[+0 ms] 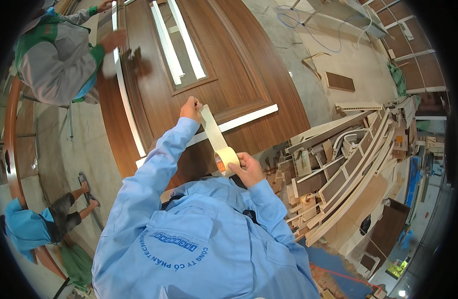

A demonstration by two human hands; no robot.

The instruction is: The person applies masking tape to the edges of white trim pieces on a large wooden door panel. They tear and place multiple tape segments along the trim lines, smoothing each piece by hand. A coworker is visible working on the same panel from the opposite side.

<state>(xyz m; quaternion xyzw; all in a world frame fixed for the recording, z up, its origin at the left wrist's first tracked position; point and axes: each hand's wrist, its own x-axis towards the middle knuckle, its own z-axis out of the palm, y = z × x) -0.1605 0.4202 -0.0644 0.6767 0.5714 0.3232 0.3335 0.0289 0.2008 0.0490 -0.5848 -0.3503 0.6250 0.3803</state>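
The right hand (246, 169) is closed around a roll of pale tape (226, 160), fingers wrapped over its outer rim, while the left hand (191, 109) is pinched shut on the free end of the tape strip (211, 130), which runs taut and tilted between the two hands, above the near end of a dark wood-grain door panel (229, 65) lying flat. A white trim strip (239, 122) runs along the panel's near edge, just beyond the left hand. As I judge it, the stretched strip could twist and stick to itself, or sag onto the veneer at the wrong spot, if either hand lets the tension go; a slipping pinch would let the end snap back onto the roll. The far side of the tape roll is hidden by the right hand's fingers, and the fingertips of the left hand are too small to make out. At the top left another person's hand (113, 40) rests on the panel; it is blurred, and whether it holds anything cannot be told. A heap of offcut frame pieces (338, 164) lies to the right, bent by the lens
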